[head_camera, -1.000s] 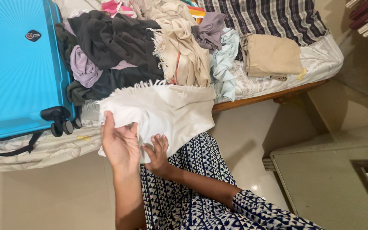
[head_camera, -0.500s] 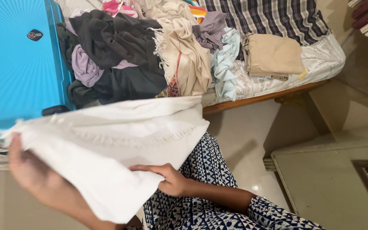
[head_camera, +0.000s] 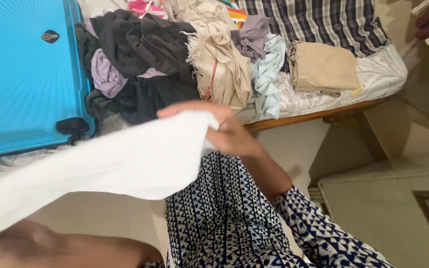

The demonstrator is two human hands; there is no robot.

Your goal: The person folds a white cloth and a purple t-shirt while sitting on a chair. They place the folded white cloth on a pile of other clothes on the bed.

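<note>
I hold a white cloth [head_camera: 125, 159] stretched out in front of me, from the bottom left up to the middle of the view. My right hand [head_camera: 227, 133] pinches its upper right edge, fingers curled over the hem. My left hand [head_camera: 21, 243] is blurred at the bottom left, under the cloth's other end, which lies taut over it. Its fingers are mostly hidden by the fabric. Below the cloth is my lap in a navy and white triangle-patterned garment [head_camera: 224, 218].
A bed with a wooden edge [head_camera: 319, 113] lies ahead. On it lie a blue hard suitcase [head_camera: 23, 74], a heap of dark, lilac, cream and pale blue clothes [head_camera: 175, 59], a folded beige garment [head_camera: 323, 69] and a checked blanket [head_camera: 319, 22]. A grey cabinet top [head_camera: 383, 218] stands at the right.
The cloth was bunched in both hands near my lap. My left hand has pulled one end out to the lower left. My right hand has risen to grip the upper edge, spreading the cloth.
</note>
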